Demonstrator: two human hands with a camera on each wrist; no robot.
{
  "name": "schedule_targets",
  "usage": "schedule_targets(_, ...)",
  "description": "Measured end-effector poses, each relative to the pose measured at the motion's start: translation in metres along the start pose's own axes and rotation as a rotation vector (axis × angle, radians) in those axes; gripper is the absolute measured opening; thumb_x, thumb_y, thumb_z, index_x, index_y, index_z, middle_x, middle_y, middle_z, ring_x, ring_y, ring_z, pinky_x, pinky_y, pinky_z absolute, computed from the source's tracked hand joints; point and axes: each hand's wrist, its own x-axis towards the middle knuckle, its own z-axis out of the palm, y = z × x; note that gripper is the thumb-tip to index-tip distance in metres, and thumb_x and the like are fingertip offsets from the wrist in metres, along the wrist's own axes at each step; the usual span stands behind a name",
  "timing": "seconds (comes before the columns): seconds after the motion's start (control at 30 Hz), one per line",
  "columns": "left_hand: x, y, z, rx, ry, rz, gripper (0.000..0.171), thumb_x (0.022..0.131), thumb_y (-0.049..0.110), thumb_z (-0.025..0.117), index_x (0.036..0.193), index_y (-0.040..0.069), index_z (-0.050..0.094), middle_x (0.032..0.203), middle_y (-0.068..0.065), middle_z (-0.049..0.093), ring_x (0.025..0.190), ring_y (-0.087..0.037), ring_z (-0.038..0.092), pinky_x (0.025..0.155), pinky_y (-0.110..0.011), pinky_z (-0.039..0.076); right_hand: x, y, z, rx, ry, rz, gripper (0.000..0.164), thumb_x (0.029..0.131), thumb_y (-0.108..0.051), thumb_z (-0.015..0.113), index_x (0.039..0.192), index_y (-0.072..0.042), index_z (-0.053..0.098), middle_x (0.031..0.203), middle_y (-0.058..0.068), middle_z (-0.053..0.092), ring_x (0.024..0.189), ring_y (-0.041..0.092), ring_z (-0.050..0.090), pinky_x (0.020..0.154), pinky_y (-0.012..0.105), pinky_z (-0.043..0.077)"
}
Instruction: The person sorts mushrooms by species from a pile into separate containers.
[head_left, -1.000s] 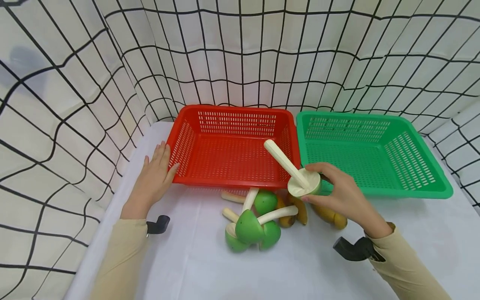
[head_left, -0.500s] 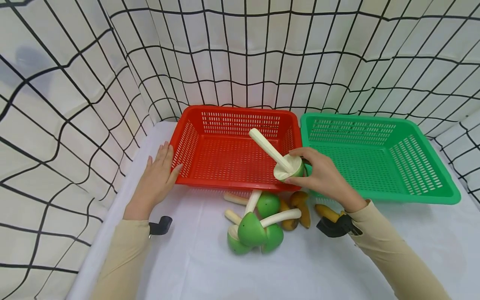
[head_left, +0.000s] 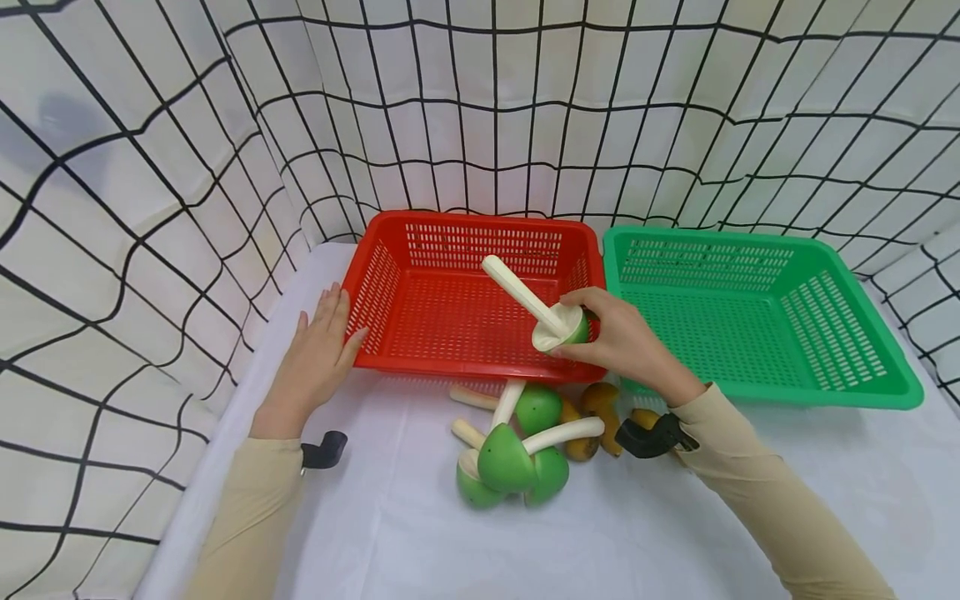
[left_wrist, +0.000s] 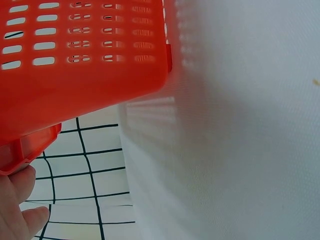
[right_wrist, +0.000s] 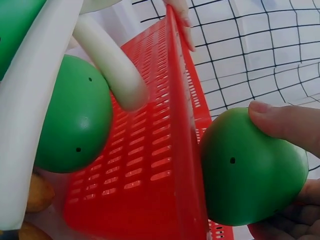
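My right hand (head_left: 626, 337) grips a toy mushroom (head_left: 517, 287) by its green cap, fingers and thumb around the edge. Its white stem points up and left over the front right part of the red basket (head_left: 450, 367). In the right wrist view the held cap (right_wrist: 245, 175) is close to the basket's rim. My left hand (head_left: 311, 362) lies against the basket's left side with its fingers straight; only some fingertips (left_wrist: 25, 182) show in the left wrist view. More green-capped mushrooms (head_left: 504, 460) lie piled on the table in front of the basket.
A green basket (head_left: 765, 392) stands right of the red one. Brownish-yellow banana-like pieces (head_left: 600, 408) lie by the mushroom pile, one partly behind my right wrist. Black netting (head_left: 495, 108) hangs over white cloth at the back and left. White cloth covers the table (head_left: 420, 550).
My right hand has carried the mushroom left, from in front of the gap between the baskets to over the red basket. The left hand stays against the red basket's side.
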Motion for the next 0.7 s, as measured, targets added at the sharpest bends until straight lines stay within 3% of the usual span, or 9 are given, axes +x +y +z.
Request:
schedule_targets(0.17, 0.000, 0.001, 0.000, -0.004, 0.001, -0.003, 0.065, 0.101, 0.028, 0.039, 0.146, -0.011, 0.012, 0.154, -0.026, 0.009, 0.142, -0.038, 0.006, 0.109, -0.061, 0.007, 0.005, 0.000, 0.003, -0.023, -0.014, -0.028, 0.061, 0.070, -0.020, 0.085, 0.118, 0.004, 0.057, 0.110, 0.013, 0.060, 0.092, 0.024, 0.055, 0.076, 0.041, 0.051)
schedule_targets(0.7, -0.001, 0.002, -0.001, -0.013, 0.013, -0.005, 0.065, 0.101, 0.028, 0.038, 0.146, -0.011, 0.012, 0.153, -0.026, 0.010, 0.142, -0.038, 0.007, 0.109, -0.060, 0.008, 0.018, 0.003, 0.016, -0.037, -0.091, 0.027, 0.061, 0.072, -0.024, 0.083, 0.117, 0.006, 0.056, 0.101, 0.012, 0.060, 0.082, 0.021, 0.053, 0.067, 0.032, 0.048)
